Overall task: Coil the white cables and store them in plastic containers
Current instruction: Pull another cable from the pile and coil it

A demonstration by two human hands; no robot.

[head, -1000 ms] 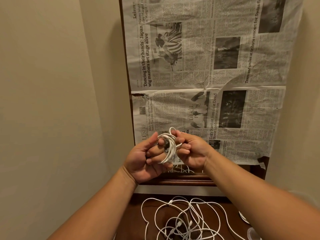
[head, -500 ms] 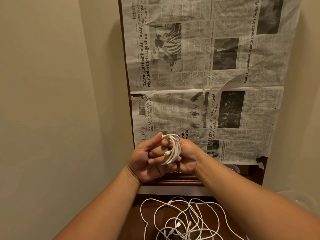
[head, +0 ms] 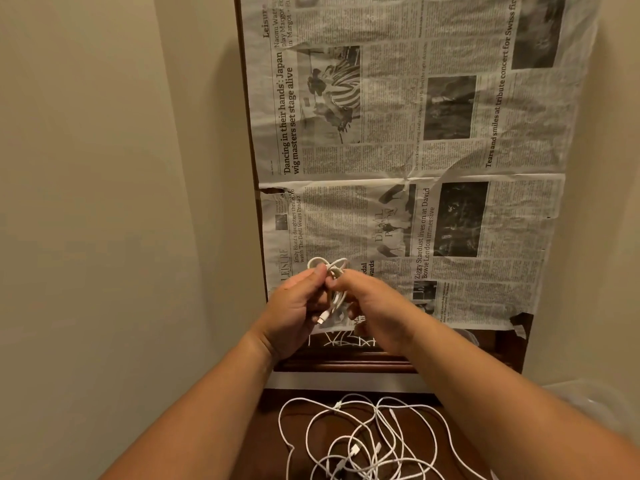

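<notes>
The little bundle of white cable (head: 334,292) is up in the air, in front of the newspaper (head: 415,150) on the wall. Two hands hold it between them. The left hand (head: 294,313) pinches the loops with thumb and fingers. The right hand (head: 375,308) curls its fingers round the other side. One plug (head: 322,320) pokes out at the bottom. This one cable looks nearly wound up, but it is not in a box yet. Down on the brown table (head: 298,431) lies a heap of loose white cables (head: 363,441), too tangled to count. They all need coiling. Only one see-through plastic container (head: 595,407) shows, blurry, at the right edge.
</notes>
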